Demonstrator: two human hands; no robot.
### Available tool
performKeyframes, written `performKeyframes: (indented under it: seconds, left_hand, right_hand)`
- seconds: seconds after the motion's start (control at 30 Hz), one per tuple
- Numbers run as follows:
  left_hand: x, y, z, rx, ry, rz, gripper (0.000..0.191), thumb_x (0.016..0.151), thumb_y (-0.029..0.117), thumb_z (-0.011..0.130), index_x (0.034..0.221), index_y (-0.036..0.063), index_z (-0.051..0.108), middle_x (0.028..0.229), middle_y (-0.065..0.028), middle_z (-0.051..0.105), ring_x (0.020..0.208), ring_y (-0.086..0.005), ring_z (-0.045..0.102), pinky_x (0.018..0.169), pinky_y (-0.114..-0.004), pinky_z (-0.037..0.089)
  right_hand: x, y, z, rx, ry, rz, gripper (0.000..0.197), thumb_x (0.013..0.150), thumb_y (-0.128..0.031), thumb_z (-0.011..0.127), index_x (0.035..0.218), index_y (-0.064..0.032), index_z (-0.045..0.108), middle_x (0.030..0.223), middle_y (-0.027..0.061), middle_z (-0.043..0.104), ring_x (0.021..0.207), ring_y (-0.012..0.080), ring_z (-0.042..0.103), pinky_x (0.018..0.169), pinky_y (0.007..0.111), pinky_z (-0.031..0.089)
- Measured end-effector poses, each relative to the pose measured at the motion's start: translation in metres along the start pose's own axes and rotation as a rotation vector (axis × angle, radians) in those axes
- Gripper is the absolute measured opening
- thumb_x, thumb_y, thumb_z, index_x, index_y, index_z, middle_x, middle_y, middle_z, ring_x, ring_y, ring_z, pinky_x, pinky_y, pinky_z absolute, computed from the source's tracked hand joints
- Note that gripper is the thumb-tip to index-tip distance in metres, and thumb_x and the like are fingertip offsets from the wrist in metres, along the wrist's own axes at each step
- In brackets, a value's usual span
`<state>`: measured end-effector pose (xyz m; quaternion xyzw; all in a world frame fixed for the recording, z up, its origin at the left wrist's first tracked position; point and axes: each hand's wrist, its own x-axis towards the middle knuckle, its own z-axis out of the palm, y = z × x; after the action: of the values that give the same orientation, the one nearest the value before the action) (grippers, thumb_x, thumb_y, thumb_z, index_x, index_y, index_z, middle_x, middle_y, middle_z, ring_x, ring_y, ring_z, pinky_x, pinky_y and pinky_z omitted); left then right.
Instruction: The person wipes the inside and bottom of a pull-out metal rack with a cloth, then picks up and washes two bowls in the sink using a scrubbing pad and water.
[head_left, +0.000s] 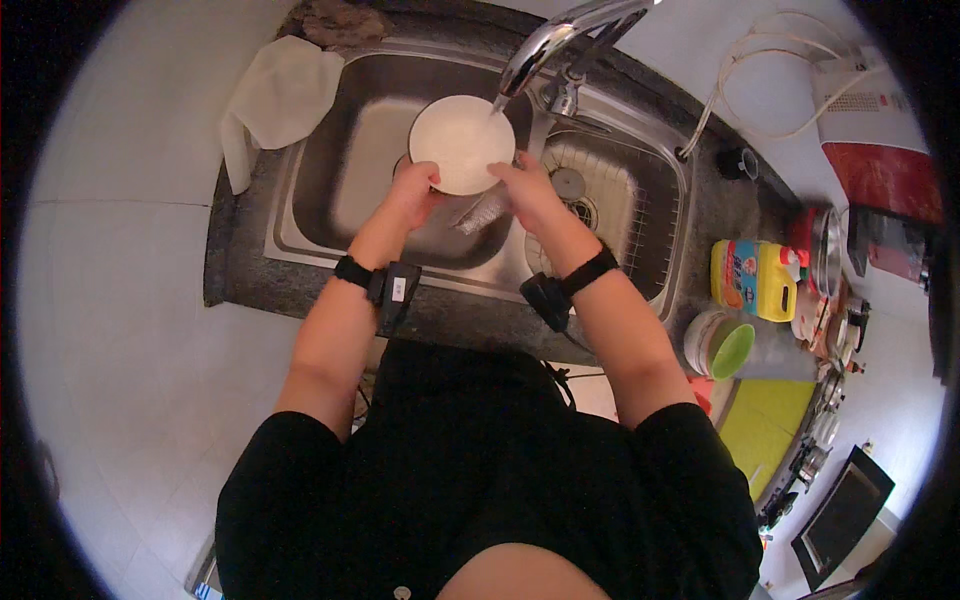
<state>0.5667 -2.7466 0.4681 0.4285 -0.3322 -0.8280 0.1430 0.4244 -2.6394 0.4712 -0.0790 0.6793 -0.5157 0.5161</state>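
Note:
A round white bowl or dish (459, 142) with a dark rim is held over the left basin of a stainless steel double sink (277, 225). My left hand (412, 191) grips its near left edge, the thumb resting on the inside. On the near right edge, my right hand (525, 187) holds it the same way. Water runs from the chrome faucet (536, 56) into the dish near its far right side. Fingers under the dish are mostly hidden. Behind my right hand, a shiny, textured silvery item (480, 214) shows below the dish; I cannot tell what it is.
A white cloth (289, 94) drapes over the counter's left corner. In the right basin (622, 172) sits a wire rack. To the right stand a yellow detergent jug (754, 279), stacked bowls with a green one (731, 352) and a black cup (731, 163). A cable coils behind.

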Motion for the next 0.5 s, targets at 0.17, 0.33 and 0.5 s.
performKeyframes:
  seconds: [0.17,0.33,0.5]
  left_hand:
    - [0.020,0.001,-0.029,0.480,0.332,0.623,0.058,0.067,-0.002,0.045,0.125,-0.0037,0.038,0.117,-0.0194,0.048,0.110,-0.0333,0.048,0.093,-0.044,0.041]
    - [-0.003,0.031,-0.043,1.120,0.691,1.133,0.061,0.070,0.002,0.056,0.127,-0.0029,0.035,0.117,-0.0257,0.044,0.113,-0.0408,0.040,0.099,-0.044,0.032]
    - [-0.006,0.045,-0.081,0.803,0.856,1.049,0.057,0.072,0.006,0.057,0.124,-0.0047,0.036,0.118,-0.0234,0.045,0.113,-0.0374,0.043,0.096,-0.042,0.034]
  right_hand:
    - [0.000,-0.033,-0.013,0.253,0.049,-0.133,0.052,0.081,-0.012,0.058,0.129,-0.0053,0.037,0.106,0.0107,0.055,0.091,0.0230,0.056,0.073,0.037,0.048]
    - [0.000,-0.038,-0.015,0.607,-0.188,-0.061,0.046,0.087,-0.009,0.045,0.131,-0.0139,0.034,0.117,0.0096,0.052,0.103,0.0285,0.054,0.083,0.052,0.046]
    - [-0.006,-0.044,0.024,0.671,-0.393,0.025,0.042,0.086,-0.008,0.044,0.127,-0.0143,0.038,0.127,0.0074,0.048,0.120,0.0334,0.043,0.093,0.069,0.029]
